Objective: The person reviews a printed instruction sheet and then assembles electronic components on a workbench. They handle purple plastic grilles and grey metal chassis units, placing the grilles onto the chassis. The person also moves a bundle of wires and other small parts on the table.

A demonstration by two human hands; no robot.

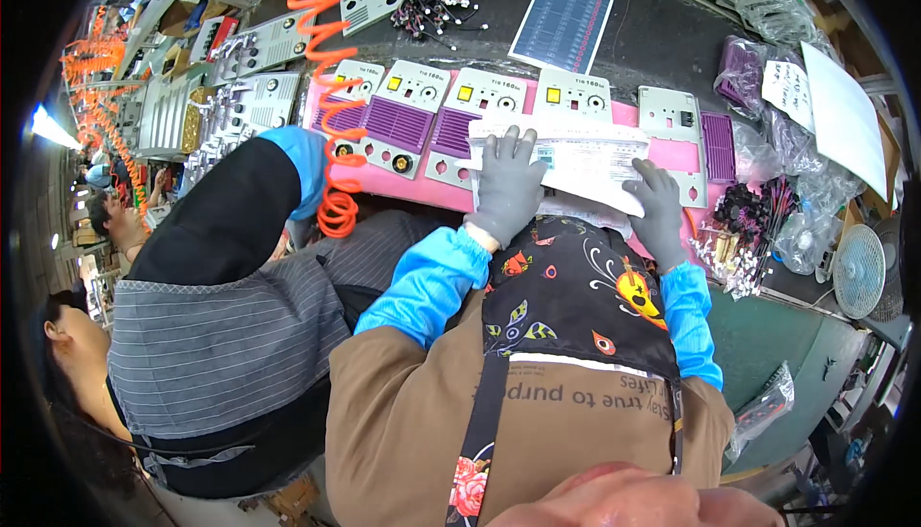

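Note:
A small stack of white printed sheets (595, 158) lies over the grey panels in front of me, with its edges lifted and bent. My left hand (508, 187), in a grey glove, rests on the sheets' left part with its fingers stretched and spread. At the right edge of the sheets my right hand (658, 212), also gloved, has its fingers bent around the paper. Partly beneath the sheets stands a grey front panel (573, 95) with a yellow switch and a knob. To its left sits a similar panel (487, 91) with a purple vent grille (455, 134).
More panels (414, 81) line the pink mat (384, 180). An orange coiled hose (336, 124) hangs at left, near a co-worker's blue sleeve (305, 167). Cable bundles (743, 215), bagged parts (796, 148) and a fan (859, 271) are at right. A blue printed sheet (561, 23) lies behind.

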